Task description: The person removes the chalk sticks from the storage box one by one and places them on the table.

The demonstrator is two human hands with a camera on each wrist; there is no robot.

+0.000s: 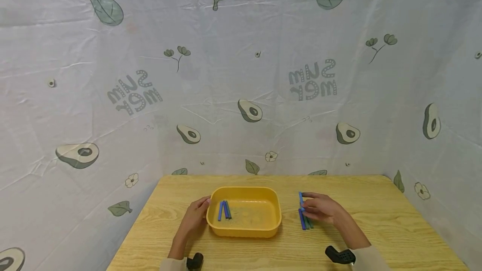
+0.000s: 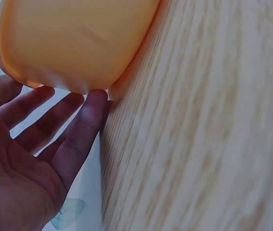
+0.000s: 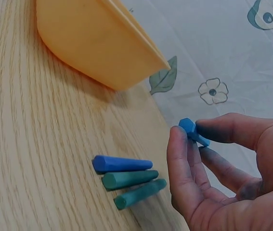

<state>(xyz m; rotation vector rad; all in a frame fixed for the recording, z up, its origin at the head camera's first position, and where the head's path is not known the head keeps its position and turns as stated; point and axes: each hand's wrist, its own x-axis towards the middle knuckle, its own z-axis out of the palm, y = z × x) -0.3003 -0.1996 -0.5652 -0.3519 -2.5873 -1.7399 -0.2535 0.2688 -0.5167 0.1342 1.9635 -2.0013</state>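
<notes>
"Summer" (image 1: 311, 90), twice, on the patterned backdrop (image 1: 226, 66), apparently in mirror writing

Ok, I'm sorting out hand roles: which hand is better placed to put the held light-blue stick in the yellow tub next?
Probably the right hand: it pinches the light-blue stick, right of the yellow tub. The left hand touches the tub's left side, so seems better suited to steadying it.
</notes>
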